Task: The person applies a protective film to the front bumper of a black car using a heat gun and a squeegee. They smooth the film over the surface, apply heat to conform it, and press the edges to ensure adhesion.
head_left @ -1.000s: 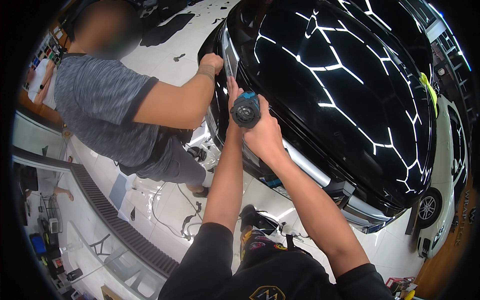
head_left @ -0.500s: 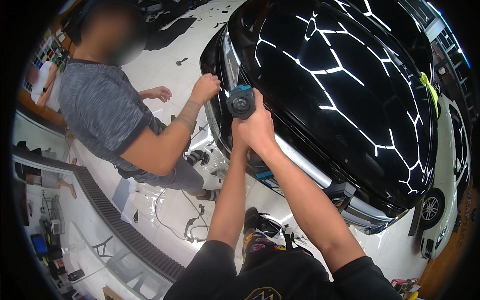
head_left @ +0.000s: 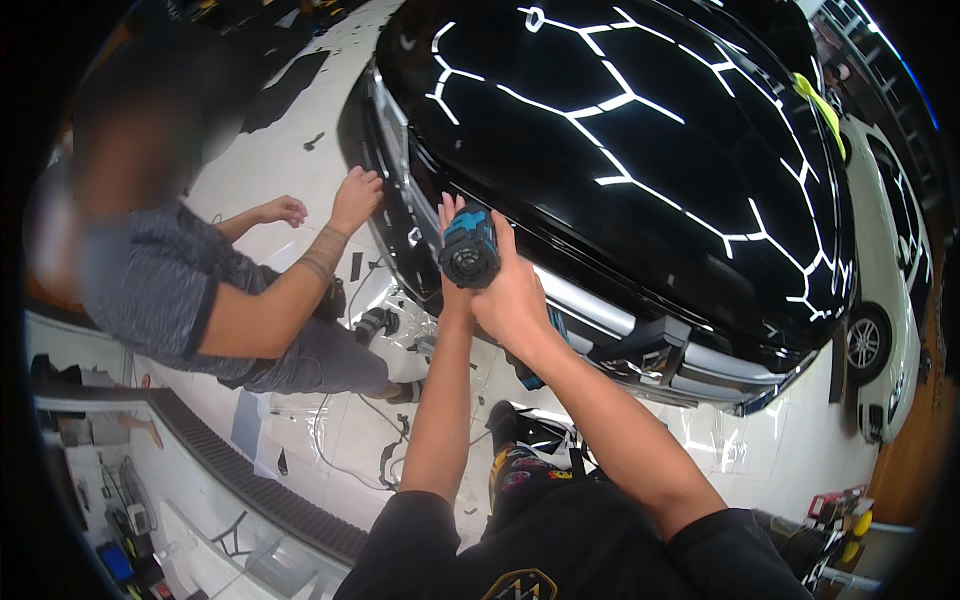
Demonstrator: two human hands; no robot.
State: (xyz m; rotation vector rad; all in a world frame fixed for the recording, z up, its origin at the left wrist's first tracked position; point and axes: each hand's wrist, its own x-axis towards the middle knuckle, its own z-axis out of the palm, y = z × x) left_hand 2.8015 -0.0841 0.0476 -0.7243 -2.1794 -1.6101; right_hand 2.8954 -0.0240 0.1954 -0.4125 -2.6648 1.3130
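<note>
1. Right hand (head_left: 508,300): fingers wrapped around a black-and-teal power tool (head_left: 470,255), vented end facing up at the viewer.
2. Left fingers (head_left: 448,210) showed straight, nearly together, just beyond the tool; could not tell whether they touched it.
3. Tool judged rigid, moderately heavy, not slippery; grip the best hold, vents best left uncovered.
4. Beyond the fingers: black car (head_left: 550,170) ahead and right, headlight (head_left: 390,120) up-left, co-worker's hand (head_left: 356,198) left, apart.
5. Versus half a second earlier: left fingertips had emerged past the tool; headlight and co-worker's hand appeared farther from it.
</note>
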